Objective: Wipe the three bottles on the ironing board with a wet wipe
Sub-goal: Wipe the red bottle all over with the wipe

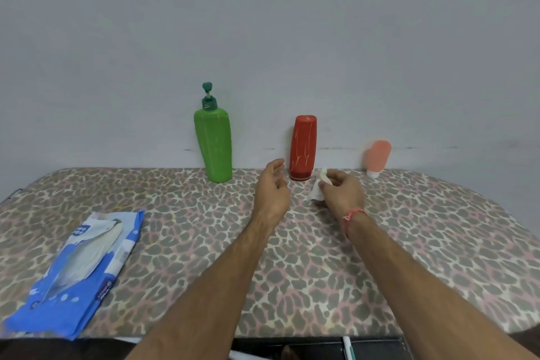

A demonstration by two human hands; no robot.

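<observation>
Three bottles stand along the far edge of the leopard-print ironing board [292, 257], against the wall. A green pump bottle [214, 145] is on the left, a red bottle [303, 147] stands cap-down in the middle, and a small pink tube [377, 157] is on the right. My right hand [340, 191] pinches a crumpled white wet wipe [318, 188] just to the right of the red bottle's base. My left hand [273, 187] hovers just left of the red bottle with relaxed fingers, holding nothing.
A blue and white wet wipe pack [79, 272] lies flat on the board's near left part. A grey wall rises behind the bottles. The board's rounded end curves away on the right.
</observation>
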